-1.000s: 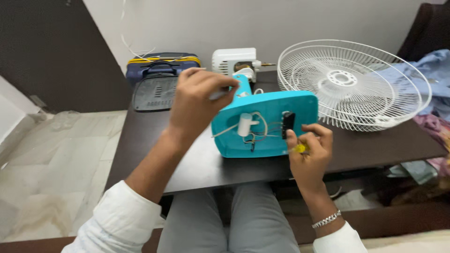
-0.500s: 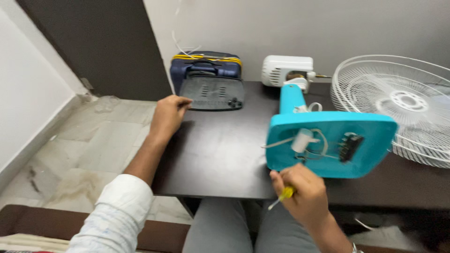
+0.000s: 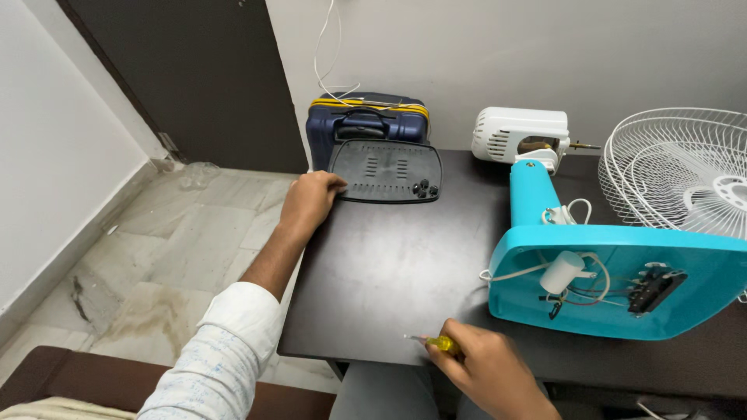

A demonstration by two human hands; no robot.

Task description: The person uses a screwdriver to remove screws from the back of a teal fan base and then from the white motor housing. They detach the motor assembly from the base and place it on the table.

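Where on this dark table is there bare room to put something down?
The widest free patch is the table middle, bordered by the black base cover and left hand at the back, the turquoise fan base on the right, and the right hand with its screwdriver in front. The right side is crowded: fan motor, wire fan guard.

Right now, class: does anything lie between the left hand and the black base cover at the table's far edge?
Nothing visible does. The left hand already touches the left edge of the black base cover, with no object between them.
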